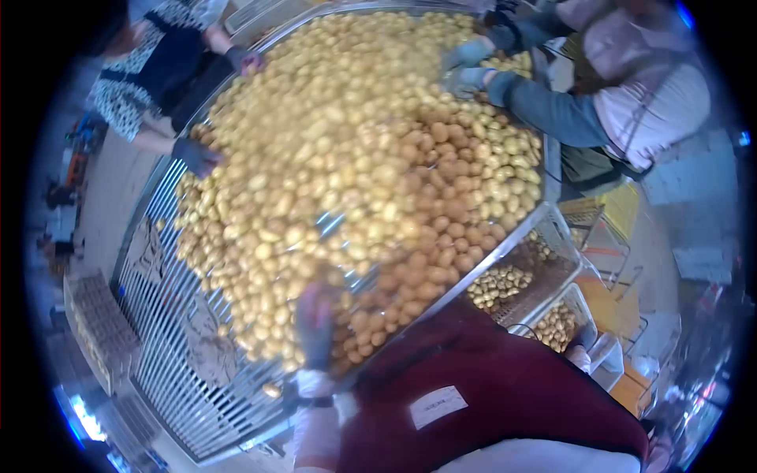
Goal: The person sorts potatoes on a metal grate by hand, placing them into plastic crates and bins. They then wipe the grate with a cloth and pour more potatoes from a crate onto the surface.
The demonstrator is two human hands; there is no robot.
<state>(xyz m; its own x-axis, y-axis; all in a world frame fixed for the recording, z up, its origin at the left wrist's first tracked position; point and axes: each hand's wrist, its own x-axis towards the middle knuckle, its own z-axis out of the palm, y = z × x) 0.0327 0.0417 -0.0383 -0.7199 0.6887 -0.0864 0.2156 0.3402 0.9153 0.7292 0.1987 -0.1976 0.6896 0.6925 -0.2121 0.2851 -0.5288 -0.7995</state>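
Note:
A large heap of small yellow potatoes [315, 189] covers the slatted metal table in front of me, with browner ones on the near right side. My left hand [315, 319], in a dark glove with pink at the fingers, is at the heap's near edge, touching potatoes; motion smears its fingers. Low on the right, my right hand [585, 339] is mostly out of sight beside a crate of potatoes [554, 327]. Its fingers are hidden, and I cannot tell what it holds.
Bare slats of the metal table [185, 394] show at left, with crumpled sacking [209, 347]. One gloved co-worker [169, 79] works at upper left, another [583, 102] at upper right. A second potato crate [501, 285] stands below the table's right edge, near a yellow crate [621, 211].

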